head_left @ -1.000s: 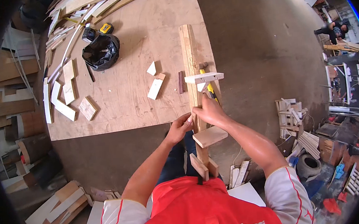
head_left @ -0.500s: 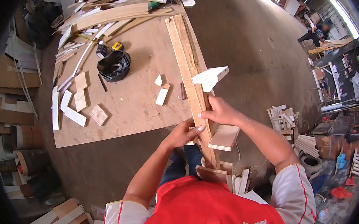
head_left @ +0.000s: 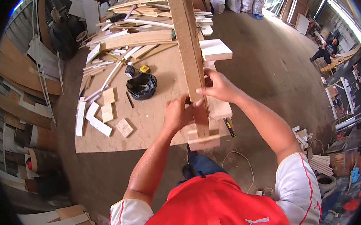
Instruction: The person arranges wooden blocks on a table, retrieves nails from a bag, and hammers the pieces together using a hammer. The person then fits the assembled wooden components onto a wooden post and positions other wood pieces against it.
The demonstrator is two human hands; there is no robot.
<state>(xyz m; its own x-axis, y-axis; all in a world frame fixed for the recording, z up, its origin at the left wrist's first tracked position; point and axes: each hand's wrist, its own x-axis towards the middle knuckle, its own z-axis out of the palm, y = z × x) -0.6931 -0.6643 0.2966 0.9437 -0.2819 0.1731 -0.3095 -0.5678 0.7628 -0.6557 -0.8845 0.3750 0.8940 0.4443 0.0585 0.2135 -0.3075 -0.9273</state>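
Both my hands grip a long wooden post that rises steeply in front of me over the worktable. My left hand is closed around its left edge, low down. Slightly higher, my right hand clasps the right edge, thumb on the near face and the other fingers partly hidden behind. Short boards stick out from the post: a white-topped one above my right hand and a pale one below it. At the lower end sits a crosswise wooden block.
On the worktable are a black bag-lined container, a yellow tape measure, loose wood pieces and a utility knife. Strips of wood pile up at the back. Another person is far right. A cord lies on the floor.
The post has moved up and forward, its lower end now over the table's near edge. Both hands moved with it and keep hold. My view has tilted upward.
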